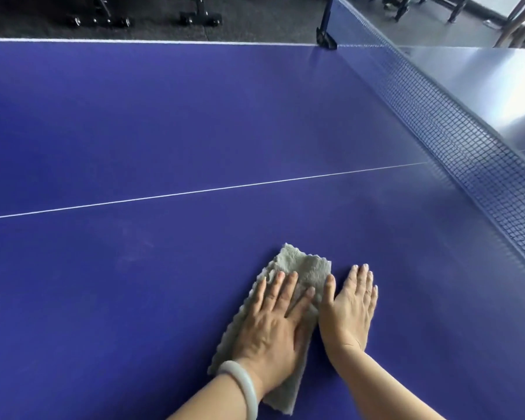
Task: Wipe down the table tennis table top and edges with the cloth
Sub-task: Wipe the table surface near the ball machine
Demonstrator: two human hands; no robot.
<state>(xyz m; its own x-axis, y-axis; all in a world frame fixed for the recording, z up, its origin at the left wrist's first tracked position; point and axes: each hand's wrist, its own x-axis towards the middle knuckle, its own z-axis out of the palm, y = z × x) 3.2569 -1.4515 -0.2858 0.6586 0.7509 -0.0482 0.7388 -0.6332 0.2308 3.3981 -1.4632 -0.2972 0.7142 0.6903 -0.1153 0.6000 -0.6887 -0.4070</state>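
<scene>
Cloth count was one: a single grey-green cloth [304,266] with scalloped edges lay flat on the blue table top [164,116]. It sat on the near side of the one thin white centre line [194,193], well apart from the far edge with its white border. Two hands were on the table. The left hand [273,324] pressed flat on the cloth, fingers straight and slightly spread, grasping nothing. One pale bangle [246,386] circled its wrist. The right hand [349,310] lay flat on the bare table just beside the cloth's right edge, fingers straight and close together, likewise grasping nothing. Whether its thumb touched the cloth could not be told. One dark net [467,147] crossed the table on the right, held at the far edge by one dark clamp post [326,33]. Beyond the net, the table's other half shone pale with glare. Past the far edge, at least two dark wheeled frames [199,18] stood on the floor.
</scene>
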